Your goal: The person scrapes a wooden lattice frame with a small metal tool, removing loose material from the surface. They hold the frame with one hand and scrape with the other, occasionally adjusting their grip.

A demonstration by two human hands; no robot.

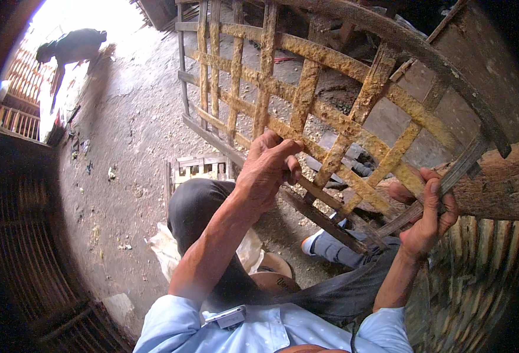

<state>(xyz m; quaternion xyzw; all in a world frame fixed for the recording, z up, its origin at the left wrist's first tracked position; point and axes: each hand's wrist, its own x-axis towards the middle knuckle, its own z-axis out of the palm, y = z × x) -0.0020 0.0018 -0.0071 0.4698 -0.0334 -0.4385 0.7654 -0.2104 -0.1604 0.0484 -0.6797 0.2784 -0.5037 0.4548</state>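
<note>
Panel of crossed slats in a wooden frame, raised at a tilt above the knees and in front of the chest. Judged fairly light for its spread, stiff along the frame bars, springier in the thin slats. Yellowish crust on the slats looks rough, so slipping seems unlikely, though bits may flake; slat ends and loose-looking crossings probably the fragile part. Best hold: outer frame bars, near corners. Right hand does this, fingers wrapped closed round the near right corner, thumb on the facing side. Left hand at the lower edge, fingers curled in, thumb and forefinger nearly together against a slat; cannot tell whether it pinches slat or only crust. Outward: log just behind the right corner, ribbed stack below it; both could limit swing on that side. Beneath, a knee and shoe crowd the lower edge. Small slatted frame on the ground beyond the knee; pale sack beside the leg. Bent-over person well apart, far left.
</note>
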